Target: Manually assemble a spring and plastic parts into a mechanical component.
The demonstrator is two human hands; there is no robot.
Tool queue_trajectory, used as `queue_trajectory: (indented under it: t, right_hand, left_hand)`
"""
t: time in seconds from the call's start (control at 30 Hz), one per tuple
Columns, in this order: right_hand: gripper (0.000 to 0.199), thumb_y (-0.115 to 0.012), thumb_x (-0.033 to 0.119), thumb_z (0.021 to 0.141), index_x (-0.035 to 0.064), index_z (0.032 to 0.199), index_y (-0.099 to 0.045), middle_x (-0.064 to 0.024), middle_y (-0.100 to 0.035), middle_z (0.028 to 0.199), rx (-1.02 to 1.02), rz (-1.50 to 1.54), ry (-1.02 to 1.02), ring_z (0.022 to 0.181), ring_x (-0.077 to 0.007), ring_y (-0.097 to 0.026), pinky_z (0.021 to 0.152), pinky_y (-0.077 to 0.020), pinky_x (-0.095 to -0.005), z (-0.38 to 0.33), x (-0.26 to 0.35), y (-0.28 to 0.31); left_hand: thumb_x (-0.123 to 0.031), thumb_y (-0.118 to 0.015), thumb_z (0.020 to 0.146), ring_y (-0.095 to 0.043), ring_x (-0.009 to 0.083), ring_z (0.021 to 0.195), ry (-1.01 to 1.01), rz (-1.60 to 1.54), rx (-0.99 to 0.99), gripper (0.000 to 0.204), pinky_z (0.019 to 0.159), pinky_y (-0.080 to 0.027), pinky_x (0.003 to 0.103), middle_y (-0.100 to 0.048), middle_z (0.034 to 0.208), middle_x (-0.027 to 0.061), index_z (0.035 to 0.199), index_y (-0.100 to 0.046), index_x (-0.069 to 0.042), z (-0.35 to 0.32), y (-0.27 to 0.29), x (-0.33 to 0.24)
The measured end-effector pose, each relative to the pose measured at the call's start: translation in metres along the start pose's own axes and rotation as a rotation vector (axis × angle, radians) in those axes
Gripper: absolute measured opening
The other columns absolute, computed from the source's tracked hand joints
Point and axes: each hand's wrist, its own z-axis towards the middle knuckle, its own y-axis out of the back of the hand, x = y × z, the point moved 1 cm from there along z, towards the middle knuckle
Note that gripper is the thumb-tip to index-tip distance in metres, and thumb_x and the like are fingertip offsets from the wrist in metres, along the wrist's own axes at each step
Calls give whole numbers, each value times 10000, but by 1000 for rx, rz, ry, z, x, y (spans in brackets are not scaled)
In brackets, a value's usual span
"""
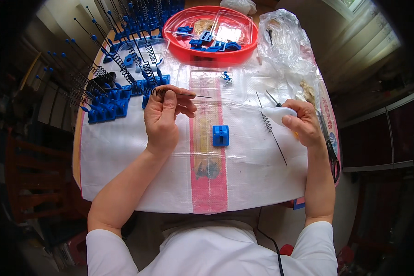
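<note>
My left hand (163,115) is closed, thumb against fingers, on a black coiled spring wire (202,96) whose straight end points right; part of the coil shows beside the fingers. My right hand (306,122) grips a small white squeeze bottle (276,114), its thin tip pointing left. Between the hands, a little nearer me, a square blue plastic base (221,136) lies on the table by itself. Another black spring wire (273,134) lies just left of and below the bottle. Beyond the right hand, a thin dark rod (273,97) shows partly.
At the far left stand several blue bases (108,108) with upright spring wires. A red basin (207,57) holds blue parts and a clear box. Small blue-and-white pieces (226,77) sit in a clear tray. A crumpled plastic bag (285,39) is at far right, black-handled scissors (332,158) at the right edge.
</note>
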Motion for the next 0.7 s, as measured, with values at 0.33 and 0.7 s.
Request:
queue_trajectory:
  t: [0.33,0.7]
  right_hand:
    - [222,-675,226,817,5,816,-651,56,-472,653,-10,-2,11,592,-33,-375,521,-279,-221,-1,-3,3]
    - [235,-676,236,814,3,803,-646,49,-477,651,-22,-13,11,595,-41,-384,528,-293,-227,0,-1,1]
  left_hand:
    - [-196,-427,1071,-672,152,779,-1,22,4,191,670,-561,287,-697,998,137,1035,-546,-50,0,0,-1]
    - [-194,-426,1072,-677,154,778,-1,-6,18,191,664,-560,285,-697,998,138,1036,-552,-54,-1,-1,-2]
